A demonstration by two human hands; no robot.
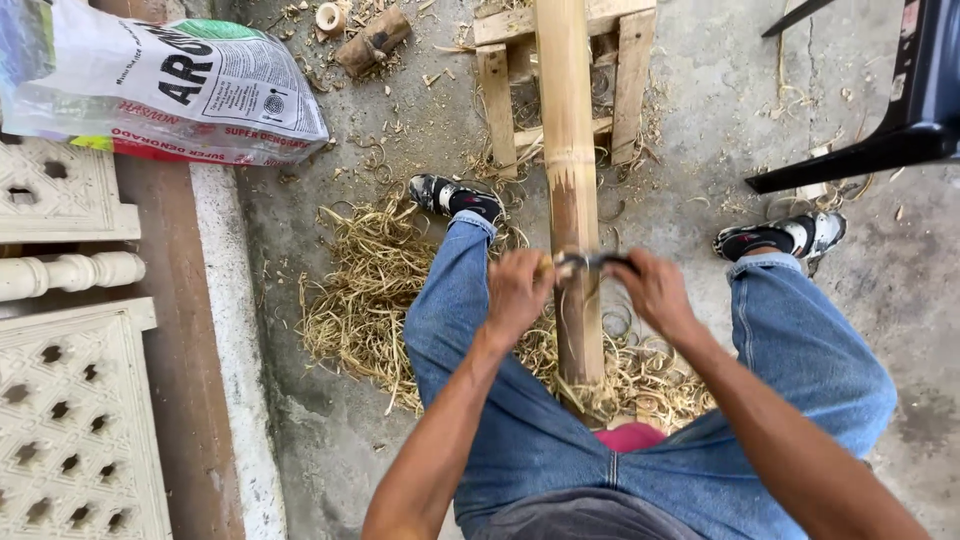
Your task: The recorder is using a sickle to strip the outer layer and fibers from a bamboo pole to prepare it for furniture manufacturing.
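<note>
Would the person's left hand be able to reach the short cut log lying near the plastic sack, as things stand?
Probably not. The left hand grips one end of a blade across the bamboo pole, and the log lies far beyond the left shoe. The person, seated, would have to let go and lean well forward.

the bamboo pole [568, 120] looks like smooth, pale yellow cane with a faint sheen, turning darker brown and duller just below its node. across it lies a drawknife [590, 263] of dark metal, glinting at the middle. around the pole's lower end spreads a heap of dry, stringy shavings [360, 290], matt and straw-coloured. behind the pole stands a rough, unpainted wooden frame [620, 70]. the floor [700, 130] beside the pole is coarse grey concrete, stained and cracked. far left of the pole, a glossy plastic sack [170, 85] crinkles, and moulded panels [70, 430] look chalky and matt. the jeans [800, 350] are soft blue denim.
</note>
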